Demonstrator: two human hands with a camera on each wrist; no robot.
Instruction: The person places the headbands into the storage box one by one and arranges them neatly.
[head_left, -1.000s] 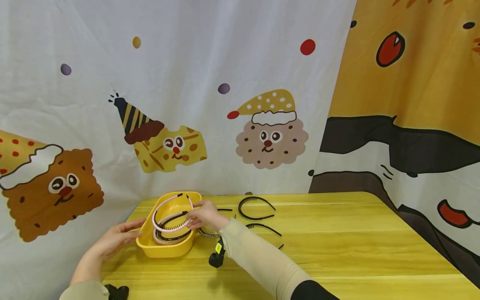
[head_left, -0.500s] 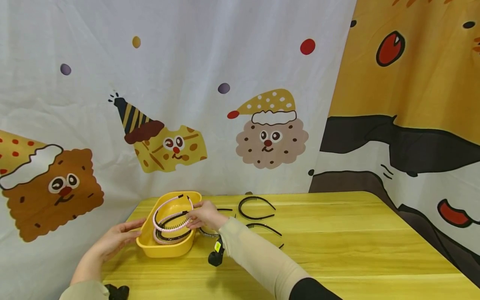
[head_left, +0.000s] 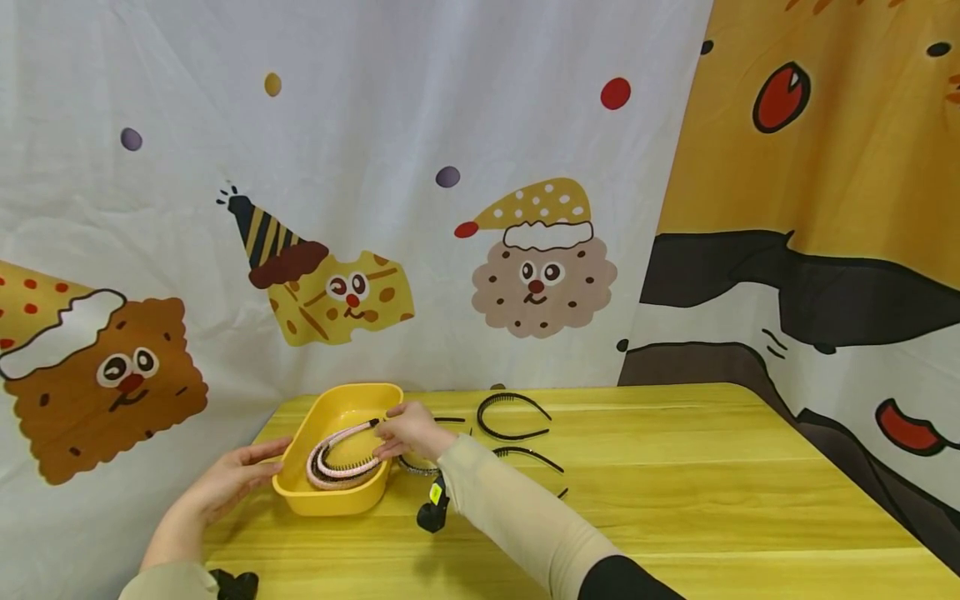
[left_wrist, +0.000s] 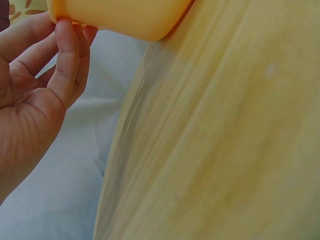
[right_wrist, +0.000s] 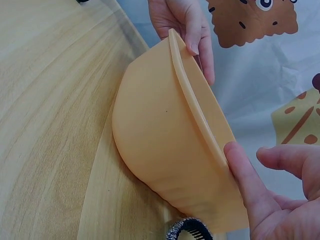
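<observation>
A yellow plastic basket (head_left: 330,504) stands at the table's left end. In it lie several nested headbands, a pink one (head_left: 348,477) on top, its far end partly hidden by my right hand. My left hand (head_left: 225,483) holds the basket's left rim, thumb and fingers around the edge. My right hand (head_left: 411,429) is at the opposite rim; in the right wrist view a fingertip touches the rim and the thumb stands apart, with no headband between them. A sparkly headband with teeth (right_wrist: 187,227) lies just outside the basket, mostly hidden under my right hand in the head view.
Several black headbands lie right of the basket, one (head_left: 491,433) near the table's back edge and another (head_left: 532,455) partly behind my right sleeve. The wood-grain table (head_left: 712,483) stretches right. A printed cloth (head_left: 435,100) hangs behind it.
The pink headband, earlier raised at the basket's far side in my right hand, has dropped down onto the other headbands, and the right hand has let go. The left hand stays on the rim.
</observation>
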